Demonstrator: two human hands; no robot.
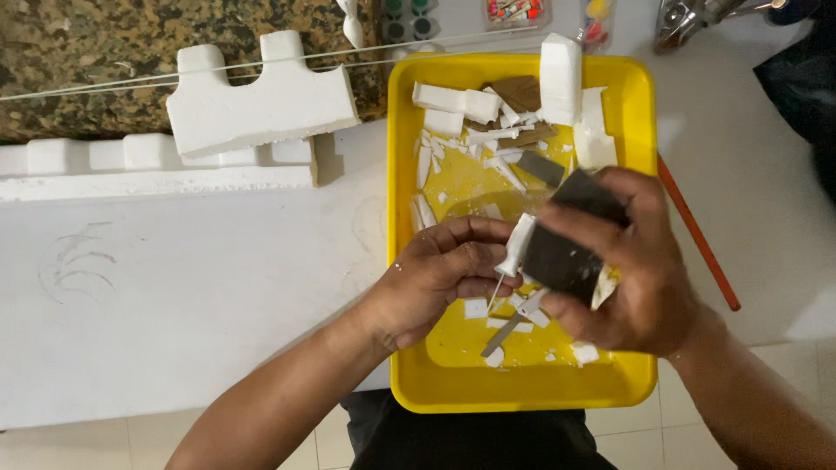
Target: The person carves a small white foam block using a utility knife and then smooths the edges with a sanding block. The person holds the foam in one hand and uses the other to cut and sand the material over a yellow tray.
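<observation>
- The left hand (440,278) is over the near half of a yellow tray (640,113), its fingers curled shut around a small white foam piece (517,247) that stands nearly upright between fingertips and thumb.
- A thin pin or stick comes out of the lower end of that foam piece and points down toward the tray floor.
- The right hand (640,261) is just to the right of the left, closed around a dark grey folded sheet (570,239), probably sandpaper; the thumb lies along its top edge and the fingers wrap under it.
- The dark sheet's left edge touches the foam piece, so the two hands meet over the tray's middle.
- White foam offcuts (470,109) lie scattered across the tray, thickest at the far end, where a taller white foam block (560,78) stands at the rim.
- A grey flat strip (540,167) and a brown piece (520,90) lie among the far offcuts; a slim grey blade-like tool (502,335) lies in the near part, below the hands.
- A thin orange-red stick (698,235) lies on the white table (174,296) just right of the tray.
- To the far left sit a large notched foam block (261,100) and a long foam strip (131,165).
- Small paint pots (407,17) stand beyond the tray's far edge.
</observation>
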